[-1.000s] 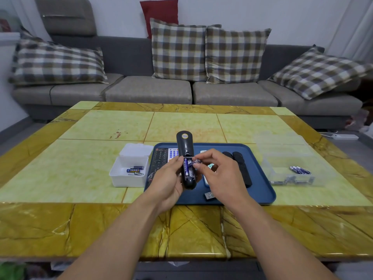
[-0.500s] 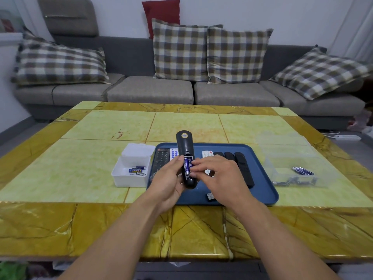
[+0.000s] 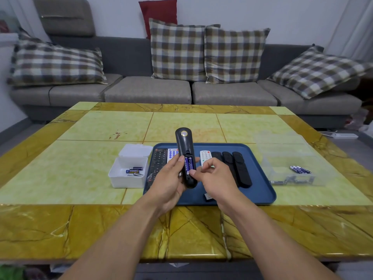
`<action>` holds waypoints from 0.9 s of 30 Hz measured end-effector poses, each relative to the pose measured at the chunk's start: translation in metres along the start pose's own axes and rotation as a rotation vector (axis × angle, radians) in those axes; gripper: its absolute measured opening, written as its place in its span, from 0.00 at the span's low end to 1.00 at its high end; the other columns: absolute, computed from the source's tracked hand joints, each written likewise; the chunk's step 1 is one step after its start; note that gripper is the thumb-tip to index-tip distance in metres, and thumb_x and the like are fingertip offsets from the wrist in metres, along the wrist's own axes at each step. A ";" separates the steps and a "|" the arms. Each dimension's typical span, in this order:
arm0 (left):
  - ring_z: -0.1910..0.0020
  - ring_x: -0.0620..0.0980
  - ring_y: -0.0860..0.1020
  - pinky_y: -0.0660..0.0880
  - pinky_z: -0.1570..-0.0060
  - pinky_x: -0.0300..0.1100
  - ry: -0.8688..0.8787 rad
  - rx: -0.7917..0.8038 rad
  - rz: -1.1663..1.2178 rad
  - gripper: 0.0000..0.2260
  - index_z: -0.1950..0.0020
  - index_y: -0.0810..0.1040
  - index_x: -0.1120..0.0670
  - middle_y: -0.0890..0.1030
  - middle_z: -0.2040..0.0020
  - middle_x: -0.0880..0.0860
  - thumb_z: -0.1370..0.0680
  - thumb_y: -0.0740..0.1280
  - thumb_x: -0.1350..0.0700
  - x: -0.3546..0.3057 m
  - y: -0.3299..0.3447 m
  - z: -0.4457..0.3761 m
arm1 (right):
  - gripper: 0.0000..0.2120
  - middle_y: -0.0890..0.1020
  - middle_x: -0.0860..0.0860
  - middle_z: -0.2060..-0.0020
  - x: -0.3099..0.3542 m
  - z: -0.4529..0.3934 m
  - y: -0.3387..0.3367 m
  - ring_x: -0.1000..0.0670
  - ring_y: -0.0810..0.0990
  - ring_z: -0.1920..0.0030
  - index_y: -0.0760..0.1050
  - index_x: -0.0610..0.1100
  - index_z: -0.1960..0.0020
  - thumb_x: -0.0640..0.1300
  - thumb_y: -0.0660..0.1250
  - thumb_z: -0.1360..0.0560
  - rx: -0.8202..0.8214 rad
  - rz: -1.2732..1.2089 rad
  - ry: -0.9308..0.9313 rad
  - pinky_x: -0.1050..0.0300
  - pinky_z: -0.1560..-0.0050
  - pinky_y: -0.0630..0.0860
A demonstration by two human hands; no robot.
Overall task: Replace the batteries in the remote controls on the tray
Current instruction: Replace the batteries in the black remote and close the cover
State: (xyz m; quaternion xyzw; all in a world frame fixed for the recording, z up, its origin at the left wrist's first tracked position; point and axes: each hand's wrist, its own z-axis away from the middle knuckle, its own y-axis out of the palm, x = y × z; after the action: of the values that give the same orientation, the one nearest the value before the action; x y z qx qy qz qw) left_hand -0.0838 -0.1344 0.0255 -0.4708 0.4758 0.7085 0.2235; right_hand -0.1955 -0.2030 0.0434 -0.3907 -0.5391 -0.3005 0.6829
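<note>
My left hand (image 3: 167, 182) grips a black remote (image 3: 184, 142) tilted up over the blue tray (image 3: 260, 190), back side facing me. Its battery bay is uncovered and two blue batteries (image 3: 189, 163) lie side by side in it. My right hand (image 3: 216, 178) is beside the remote with its thumb tip against the lower end of the right battery; its other fingers are loosely bent and hold nothing. A small dark cover piece (image 3: 207, 197) lies on the tray near its front edge.
More remotes lie on the tray: a black keypad one (image 3: 158, 160), a white one (image 3: 204, 156) and three black ones (image 3: 240, 168). A white open box (image 3: 129, 181) left of the tray holds batteries (image 3: 134, 170). A clear box (image 3: 298, 178) on the right holds blue batteries (image 3: 300, 169).
A second ago my right hand pinched a battery above the bay. That battery now lies in the bay beside the first, and only my thumb touches it.
</note>
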 end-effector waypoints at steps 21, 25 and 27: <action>0.56 0.54 0.84 0.82 0.60 0.44 -0.120 -0.141 0.068 0.13 0.32 0.73 0.57 0.84 0.44 0.57 0.16 0.58 0.65 0.002 -0.010 -0.009 | 0.17 0.79 0.52 0.43 -0.018 -0.018 -0.051 0.47 0.78 0.44 0.80 0.59 0.41 0.52 0.76 0.29 0.167 1.170 0.005 0.54 0.55 0.73; 0.59 0.52 0.82 0.80 0.61 0.43 -0.102 -0.132 0.017 0.13 0.33 0.74 0.57 0.83 0.43 0.58 0.17 0.60 0.65 0.002 -0.011 -0.007 | 0.12 0.81 0.53 0.46 -0.019 -0.019 -0.049 0.47 0.80 0.46 0.82 0.57 0.48 0.51 0.78 0.30 0.155 1.157 0.039 0.54 0.54 0.74; 0.60 0.51 0.82 0.80 0.61 0.43 -0.086 -0.139 0.000 0.13 0.33 0.74 0.57 0.83 0.44 0.57 0.17 0.62 0.65 0.003 -0.013 -0.008 | 0.08 0.82 0.54 0.49 -0.017 -0.018 -0.048 0.49 0.79 0.47 0.83 0.58 0.51 0.53 0.77 0.30 0.126 1.137 0.000 0.56 0.56 0.73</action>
State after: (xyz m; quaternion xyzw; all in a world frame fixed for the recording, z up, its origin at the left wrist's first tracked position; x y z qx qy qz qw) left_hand -0.0716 -0.1365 0.0159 -0.4544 0.4153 0.7594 0.2105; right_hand -0.2309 -0.2432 0.0350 -0.5776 -0.2612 0.1469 0.7593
